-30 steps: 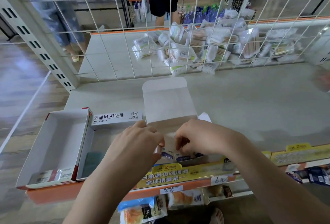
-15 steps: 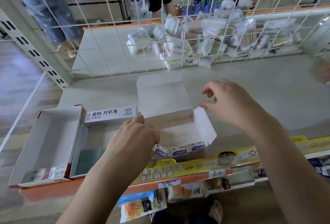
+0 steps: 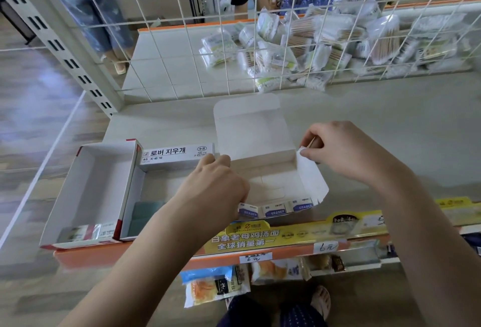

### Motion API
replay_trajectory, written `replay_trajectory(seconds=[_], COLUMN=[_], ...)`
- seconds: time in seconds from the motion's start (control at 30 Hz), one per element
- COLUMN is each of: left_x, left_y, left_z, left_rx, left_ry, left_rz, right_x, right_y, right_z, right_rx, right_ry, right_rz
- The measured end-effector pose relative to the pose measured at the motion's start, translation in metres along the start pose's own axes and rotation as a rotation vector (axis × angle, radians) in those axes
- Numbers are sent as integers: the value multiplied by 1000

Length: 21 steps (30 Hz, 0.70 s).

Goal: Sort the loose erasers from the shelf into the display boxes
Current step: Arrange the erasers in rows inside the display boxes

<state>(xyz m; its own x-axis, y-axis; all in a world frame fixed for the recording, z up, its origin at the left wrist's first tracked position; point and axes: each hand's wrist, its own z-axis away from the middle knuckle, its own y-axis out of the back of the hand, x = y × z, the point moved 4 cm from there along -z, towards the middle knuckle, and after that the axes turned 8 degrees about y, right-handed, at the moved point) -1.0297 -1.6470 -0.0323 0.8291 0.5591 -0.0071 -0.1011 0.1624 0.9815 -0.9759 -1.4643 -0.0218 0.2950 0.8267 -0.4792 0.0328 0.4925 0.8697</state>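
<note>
An open white display box [image 3: 263, 170] stands on the shelf with its lid flap [image 3: 250, 123] folded back. Three blue-and-white erasers [image 3: 276, 210] stand in a row along its front edge. My left hand [image 3: 213, 188] covers the box's left side, fingers curled over the left wall. With thumb and fingers, my right hand [image 3: 343, 152] pinches the top corner of the box's right side flap [image 3: 311, 180], which is splayed outward.
Two more display boxes sit to the left: a red-trimmed box [image 3: 86, 186] with a few erasers at its front, and a box with a Korean-printed label [image 3: 177, 156]. A wire grid [image 3: 234, 27] backs the shelf, with bagged cotton swabs [image 3: 325, 40] behind it. People stand beyond.
My right hand left the front of the white box, swung out to the right, and now pinches the right side flap. My left hand stayed at the box's left side.
</note>
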Motion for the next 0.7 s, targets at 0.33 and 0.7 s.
replay_trajectory(seconds=[0.33, 0.7], left_x=[-5, -10], left_y=[-5, -7], left_z=[0, -1], left_rx=[-106, -229], left_ry=[-102, -124], left_rz=[-1, 71], right_x=[1, 2], right_y=[-1, -3], right_z=[2, 3], right_rx=[3, -1], right_ry=[-4, -8], right_rz=[-48, -50])
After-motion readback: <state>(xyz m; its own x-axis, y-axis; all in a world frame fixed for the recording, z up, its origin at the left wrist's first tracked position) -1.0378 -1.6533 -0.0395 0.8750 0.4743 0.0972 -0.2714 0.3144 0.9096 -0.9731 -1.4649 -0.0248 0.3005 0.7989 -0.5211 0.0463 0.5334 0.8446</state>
